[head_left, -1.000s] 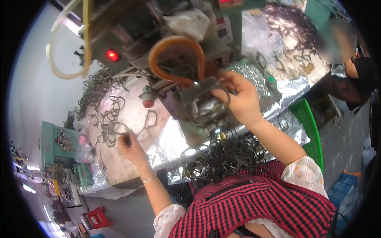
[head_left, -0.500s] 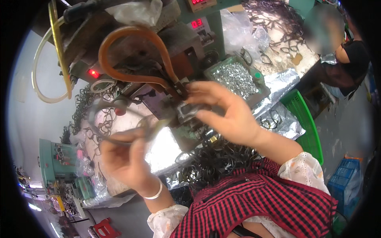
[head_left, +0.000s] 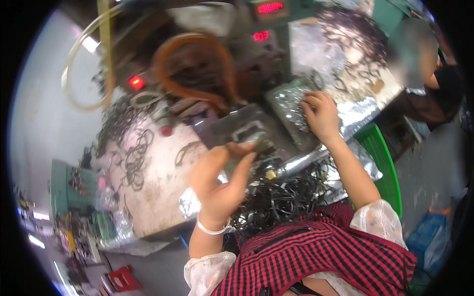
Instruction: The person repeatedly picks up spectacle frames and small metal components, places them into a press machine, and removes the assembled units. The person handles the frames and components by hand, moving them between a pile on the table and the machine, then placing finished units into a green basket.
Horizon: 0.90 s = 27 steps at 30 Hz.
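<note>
Nearest the checked apron (head_left: pixel 316 246), a pile of black eyeglass frames (head_left: pixel 284 197) lies at four o'clock from the left hand (head_left: pixel 222 172) and seven o'clock from the right hand (head_left: pixel 323 116). The left thumb and fingers draw together at the near side of a dark metal plate (head_left: pixel 271 126), which sits at one o'clock from that hand; blur hides whether they grasp anything. Farther out, the right fingers curl over small shiny pieces (head_left: pixel 295 101) in a tray (head_left: pixel 306 140), at nine o'clock from that hand; I cannot tell if any is pinched. Beyond the plate, at eleven o'clock, loops an orange hose (head_left: pixel 160 69).
</note>
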Available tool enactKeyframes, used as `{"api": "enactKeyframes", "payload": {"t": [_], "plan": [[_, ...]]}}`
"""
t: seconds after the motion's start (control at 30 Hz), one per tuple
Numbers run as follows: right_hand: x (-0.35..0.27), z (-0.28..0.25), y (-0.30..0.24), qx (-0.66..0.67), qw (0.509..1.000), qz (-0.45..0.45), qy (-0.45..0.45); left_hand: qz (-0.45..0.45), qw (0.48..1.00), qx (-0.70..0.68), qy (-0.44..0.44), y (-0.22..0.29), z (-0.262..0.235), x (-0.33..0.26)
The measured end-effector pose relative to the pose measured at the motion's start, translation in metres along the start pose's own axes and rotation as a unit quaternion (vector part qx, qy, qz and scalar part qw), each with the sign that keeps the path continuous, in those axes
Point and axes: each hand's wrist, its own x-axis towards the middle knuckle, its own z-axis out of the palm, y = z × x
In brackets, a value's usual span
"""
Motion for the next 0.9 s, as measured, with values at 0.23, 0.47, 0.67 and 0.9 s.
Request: {"api": "enactKeyframes", "payload": {"t": [0.23, 0.47, 0.67, 0.9], "plan": [[0.01, -0.01, -0.015, 0.125, 0.989, 0.074, 0.0, 0.022, 0.997, 0.047, -0.057, 0.006, -0.008, 0.002], [-0.02, -0.027, 0.017, 0.284, 0.947, 0.149, -0.021, -0.142, 0.964, 0.101, 0.202, -0.051, -0.058, -0.061], [-0.002, -0.015, -0.038, 0.291, 0.937, 0.167, -0.092, -0.207, 0.957, 0.204, -0.001, -0.147, -0.061, -0.057], [-0.011, -0.013, -0.013, 0.324, 0.921, 0.199, -0.084, -0.332, 0.941, 0.059, -0.03, -0.164, -0.063, -0.02]]}}
